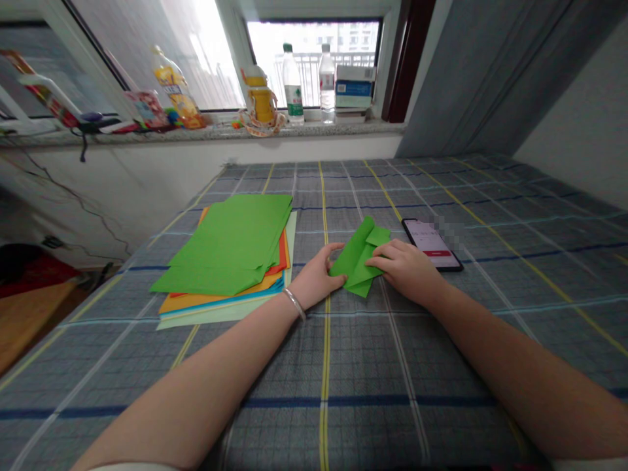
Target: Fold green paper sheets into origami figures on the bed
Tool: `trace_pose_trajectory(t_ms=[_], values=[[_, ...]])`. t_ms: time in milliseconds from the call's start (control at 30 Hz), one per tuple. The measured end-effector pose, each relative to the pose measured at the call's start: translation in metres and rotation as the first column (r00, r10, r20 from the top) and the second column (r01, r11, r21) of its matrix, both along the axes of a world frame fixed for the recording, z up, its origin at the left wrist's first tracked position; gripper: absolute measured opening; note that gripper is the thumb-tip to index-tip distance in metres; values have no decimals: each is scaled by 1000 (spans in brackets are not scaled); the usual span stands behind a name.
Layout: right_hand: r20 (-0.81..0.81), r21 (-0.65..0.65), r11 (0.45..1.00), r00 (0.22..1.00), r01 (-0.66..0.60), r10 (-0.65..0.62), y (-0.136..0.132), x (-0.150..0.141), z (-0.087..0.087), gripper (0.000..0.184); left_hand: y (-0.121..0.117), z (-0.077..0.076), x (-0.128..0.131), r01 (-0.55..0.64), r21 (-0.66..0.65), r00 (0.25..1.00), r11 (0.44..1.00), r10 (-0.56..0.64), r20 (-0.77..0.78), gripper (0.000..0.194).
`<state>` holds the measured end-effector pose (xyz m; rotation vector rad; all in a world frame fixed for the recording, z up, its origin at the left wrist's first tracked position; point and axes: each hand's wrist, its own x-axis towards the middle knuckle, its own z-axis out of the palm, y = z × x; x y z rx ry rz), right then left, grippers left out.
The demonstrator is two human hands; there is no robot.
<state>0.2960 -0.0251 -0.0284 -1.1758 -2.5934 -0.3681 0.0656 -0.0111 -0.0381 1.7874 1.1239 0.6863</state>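
Note:
A folded piece of green paper (357, 256) lies between my two hands on the checked cloth, with several creased layers and flaps showing. My left hand (316, 278), with a silver bangle at the wrist, grips its left edge between thumb and fingers. On the other side, my right hand (405, 267) has its fingers closed on the paper's right flap. Part of that flap is hidden under the fingertips. To the left rests a stack of coloured paper (230, 242), green on top with orange, red, blue and pale green sheets beneath.
A phone (432, 244) with a lit screen lies just beyond my right hand. Along the windowsill (333, 129) stand a yellow drinking bottle (261, 98), two clear plastic bottles, boxes (354, 88) and an orange drink bottle (177, 88). A grey curtain (471, 72) hangs at the right.

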Motion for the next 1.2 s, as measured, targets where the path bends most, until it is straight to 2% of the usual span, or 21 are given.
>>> trace_pose_trajectory(t_ms=[100, 233, 333, 433, 567, 833, 1067, 1200], values=[[6, -65, 998, 1000, -3, 3, -2, -2, 1, 23, -1, -3, 1, 65, 113, 995, 991, -56, -79, 59], [2, -142, 989, 999, -40, 41, -5, -2, 1, 22, -1, -3, 1, 64, 250, 978, 966, -10, -210, 62], [-1, -173, 979, 994, -106, 107, -7, -3, 1, 22, -1, 0, 0, 127, 356, 957, 926, -19, -290, 68], [3, -179, 973, 989, -146, 149, -8, -8, 0, 23, 0, 1, 0, 227, 420, 925, 878, -59, -376, 57], [25, -166, 977, 990, -136, 142, -12, -18, 0, 25, 3, 1, -3, 305, 431, 895, 849, -101, -435, 33], [-31, -149, 989, 999, -20, 15, -17, -33, -2, 18, 7, 6, -10, 354, 378, 874, 855, -159, -459, 41], [-168, -222, 975, 986, -23, -15, -9, -32, -10, 11, 7, 7, -11, 374, 354, 858, 857, -176, -482, 42], [-197, -256, 966, 980, -31, -21, -6, -33, -13, 10, 6, 7, -10, 364, 350, 857, 863, -163, -490, 36]])
